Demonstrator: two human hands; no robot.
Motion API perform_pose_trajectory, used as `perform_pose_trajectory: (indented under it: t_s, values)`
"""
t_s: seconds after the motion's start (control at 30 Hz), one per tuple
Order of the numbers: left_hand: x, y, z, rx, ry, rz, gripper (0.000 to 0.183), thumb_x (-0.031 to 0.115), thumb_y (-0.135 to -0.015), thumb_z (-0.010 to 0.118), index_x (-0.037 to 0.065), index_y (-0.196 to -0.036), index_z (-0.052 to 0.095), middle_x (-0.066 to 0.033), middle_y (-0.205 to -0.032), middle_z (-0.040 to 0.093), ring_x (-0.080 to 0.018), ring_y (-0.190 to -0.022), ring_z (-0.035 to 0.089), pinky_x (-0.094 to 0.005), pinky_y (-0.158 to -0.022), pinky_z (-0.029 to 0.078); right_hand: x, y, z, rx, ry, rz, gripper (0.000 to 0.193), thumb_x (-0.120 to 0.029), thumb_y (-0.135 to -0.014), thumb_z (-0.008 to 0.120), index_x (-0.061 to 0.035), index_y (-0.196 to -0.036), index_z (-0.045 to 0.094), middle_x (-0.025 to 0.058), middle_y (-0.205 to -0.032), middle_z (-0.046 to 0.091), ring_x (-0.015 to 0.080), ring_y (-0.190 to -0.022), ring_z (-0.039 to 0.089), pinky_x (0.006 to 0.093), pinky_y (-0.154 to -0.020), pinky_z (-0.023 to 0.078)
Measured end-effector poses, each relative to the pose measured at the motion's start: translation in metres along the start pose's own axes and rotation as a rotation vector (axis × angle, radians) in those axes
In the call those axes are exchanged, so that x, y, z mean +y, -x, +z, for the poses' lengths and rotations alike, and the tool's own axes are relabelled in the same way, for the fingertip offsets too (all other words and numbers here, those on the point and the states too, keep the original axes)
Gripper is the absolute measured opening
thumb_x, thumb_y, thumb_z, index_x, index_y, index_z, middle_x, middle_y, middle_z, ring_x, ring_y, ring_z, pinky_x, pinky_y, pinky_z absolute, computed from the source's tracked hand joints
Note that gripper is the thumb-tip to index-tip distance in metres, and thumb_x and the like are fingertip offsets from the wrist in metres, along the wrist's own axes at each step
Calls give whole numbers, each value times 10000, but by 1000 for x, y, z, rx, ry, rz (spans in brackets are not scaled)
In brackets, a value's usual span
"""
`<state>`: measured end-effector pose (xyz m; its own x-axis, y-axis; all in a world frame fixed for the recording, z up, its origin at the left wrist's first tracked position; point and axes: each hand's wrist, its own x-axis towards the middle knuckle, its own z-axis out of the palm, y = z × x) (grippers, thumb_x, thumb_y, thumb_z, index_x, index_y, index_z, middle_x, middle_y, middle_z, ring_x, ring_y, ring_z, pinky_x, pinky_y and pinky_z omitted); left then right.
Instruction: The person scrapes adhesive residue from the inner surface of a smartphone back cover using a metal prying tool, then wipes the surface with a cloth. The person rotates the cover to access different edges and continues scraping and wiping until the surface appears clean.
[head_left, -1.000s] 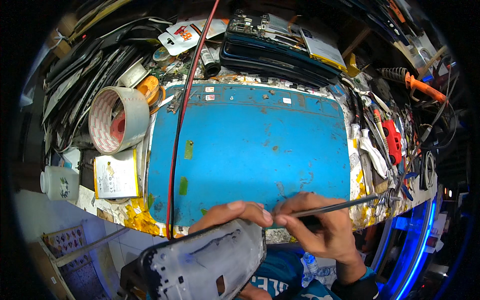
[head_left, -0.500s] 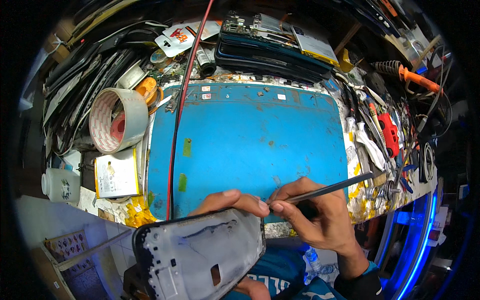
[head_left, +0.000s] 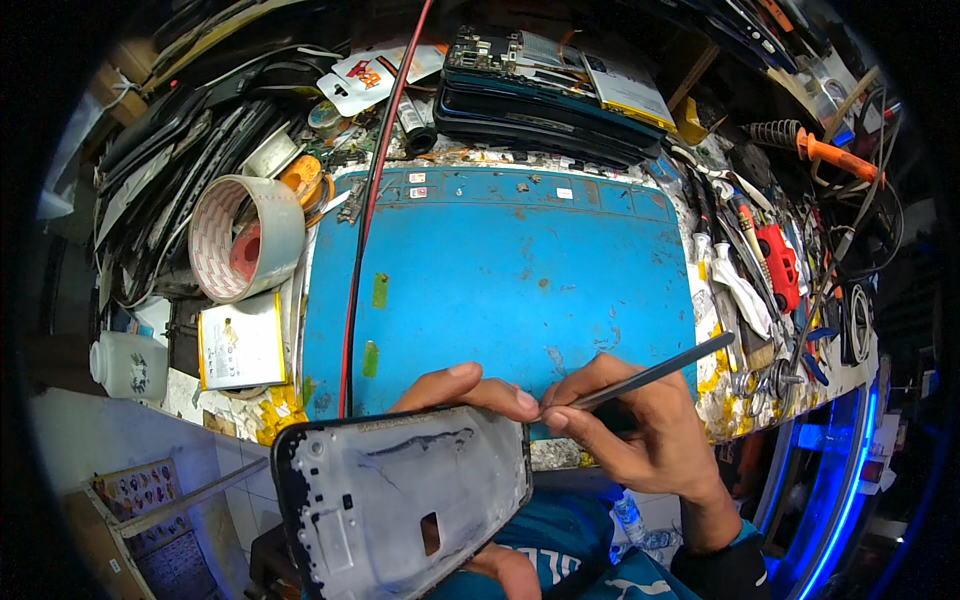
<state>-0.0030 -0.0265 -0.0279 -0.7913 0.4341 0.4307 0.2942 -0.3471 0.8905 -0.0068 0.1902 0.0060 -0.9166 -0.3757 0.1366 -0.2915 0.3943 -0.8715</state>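
A phone mid-frame [head_left: 390, 500] with a black rim and a scuffed grey-white inner face is tilted above the near edge of the bench. My left hand [head_left: 460, 388] grips it, fingers over the far edge and thumb at the near side. In my right hand [head_left: 650, 440] are slim dark grey tweezers [head_left: 650, 374], pinched between thumb and fingers, their back end pointing up to the right. Their tip meets my left fingertip at the frame's far right corner. Whether anything tiny is held there is too small to tell.
Beneath lies a blue work mat [head_left: 480, 280], crossed on its left by a red-and-black cable [head_left: 372, 190]. A tape roll [head_left: 270, 240] and a battery [head_left: 242, 342] sit left. Phones are stacked [head_left: 540, 125] at the back. Hand tools and red pliers [head_left: 778, 265] crowd the right.
The view has shifted slightly, so the bench items sit a little further right. The tweezers' back end has dipped a bit and moved left. Both hands keep their hold.
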Motion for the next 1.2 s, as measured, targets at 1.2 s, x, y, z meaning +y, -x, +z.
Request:
perform_pose_trajectory:
  t_s: [1.2]
  values:
    - [13, -2, -10, 1, -129, -98, 1273, 441, -668, 869, -33, -1526, 55, -299, -1174, 581, -373, -1107, 622, -485, -991, 500, 8, -5, 7, 76, -152, 87, 94, -22, -913, 662, 70, -931, 671, 108, -828, 673, 127, -708, 658, 243, -623, 548]
